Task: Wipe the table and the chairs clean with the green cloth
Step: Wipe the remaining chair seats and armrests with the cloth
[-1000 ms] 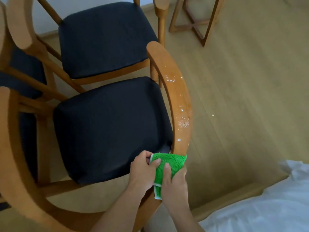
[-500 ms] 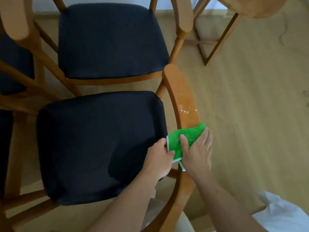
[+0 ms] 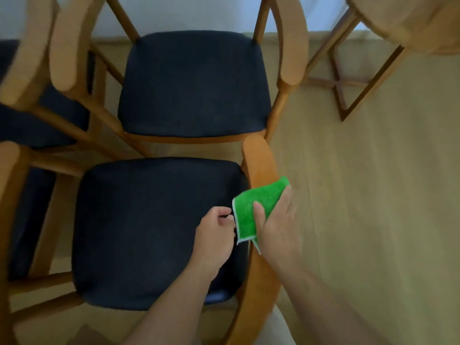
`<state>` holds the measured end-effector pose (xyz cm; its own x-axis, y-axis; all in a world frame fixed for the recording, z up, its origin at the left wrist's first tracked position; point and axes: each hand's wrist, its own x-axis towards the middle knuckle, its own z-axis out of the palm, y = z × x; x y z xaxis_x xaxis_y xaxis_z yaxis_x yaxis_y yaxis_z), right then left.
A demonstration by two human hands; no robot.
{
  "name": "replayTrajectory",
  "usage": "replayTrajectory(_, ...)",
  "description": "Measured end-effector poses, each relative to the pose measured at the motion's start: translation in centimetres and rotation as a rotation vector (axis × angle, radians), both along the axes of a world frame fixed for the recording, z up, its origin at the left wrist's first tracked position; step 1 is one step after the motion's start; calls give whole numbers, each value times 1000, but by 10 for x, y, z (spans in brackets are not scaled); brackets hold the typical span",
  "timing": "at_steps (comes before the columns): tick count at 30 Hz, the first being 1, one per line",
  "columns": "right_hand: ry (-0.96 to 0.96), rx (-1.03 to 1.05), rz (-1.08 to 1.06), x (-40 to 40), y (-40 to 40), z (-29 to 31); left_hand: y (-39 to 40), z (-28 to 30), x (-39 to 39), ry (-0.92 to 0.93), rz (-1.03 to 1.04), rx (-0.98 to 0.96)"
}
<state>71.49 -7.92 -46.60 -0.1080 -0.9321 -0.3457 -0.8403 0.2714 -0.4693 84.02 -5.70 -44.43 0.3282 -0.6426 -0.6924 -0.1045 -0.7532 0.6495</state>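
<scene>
Pressing the cloth [image 3: 256,205] onto the armrest [image 3: 258,163] of the near chair [image 3: 154,232], our right hand [image 3: 276,227] has its grip clamped on it: the thumb lies on top and the fingers wrap over the outer edge. The cloth drapes across the rail just below its front tip, one white-edged corner hanging down on the seat side. Our left hand [image 3: 215,239] sits just beside the cloth, over the dark seat, fingers loosely curled and its grip apart, holding nothing. Beyond the near chair stands a second chair [image 3: 194,85] with the same dark seat, and parts of other chairs show at the left edge. At top right the round counter [image 3: 408,23] reaches in above its crossed legs [image 3: 343,83] on the wooden floor [image 3: 373,195].
</scene>
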Motion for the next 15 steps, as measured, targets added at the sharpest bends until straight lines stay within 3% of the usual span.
replayTrajectory(3, 127, 127, 147, -10, 58, 10, -4, 10, -14, -98, 33, 0)
replayTrajectory(7, 176, 163, 239, -12, 90, 13, 2, 15, -31, -91, 57, 78)
replayTrajectory(15, 244, -81, 301, 13, -70, -4, -2, 15, -18, -54, 182, 63)
